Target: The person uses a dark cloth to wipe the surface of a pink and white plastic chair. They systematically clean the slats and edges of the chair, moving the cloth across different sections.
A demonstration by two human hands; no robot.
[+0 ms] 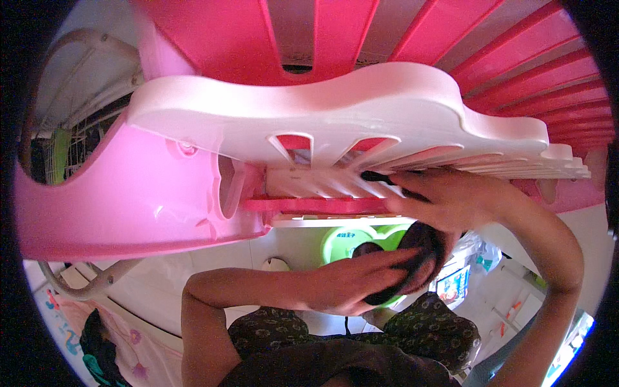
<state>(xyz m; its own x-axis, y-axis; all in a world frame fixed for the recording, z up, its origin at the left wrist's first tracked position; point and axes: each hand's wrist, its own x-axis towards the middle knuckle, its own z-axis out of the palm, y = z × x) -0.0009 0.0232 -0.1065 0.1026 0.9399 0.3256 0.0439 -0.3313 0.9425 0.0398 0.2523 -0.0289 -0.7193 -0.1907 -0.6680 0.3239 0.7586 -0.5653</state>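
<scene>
My left hand (358,280), lower centre, has its fingers around a dark brown, rounded object (420,259); it is blurred and partly covered, so I cannot tell its exact kind. Above it, my right hand (442,198) reaches in under a white plastic slatted shelf (338,111) with a wavy front edge. A narrow black item (378,177) shows between its thumb and forefinger, mostly hidden by the hand. The shelf joins a glossy pink plastic side panel (121,193) on the left. Further down inside the rack runs a red-pink shelf edge (329,205).
A red slatted shelf (338,38) spans the top. Below the rack is a green plastic stool (338,239) bearing writing. A clear plastic bag (486,256) and a printed package (453,286) lie at right. Metal tubing (96,280) and pink patterned fabric (140,343) are at left.
</scene>
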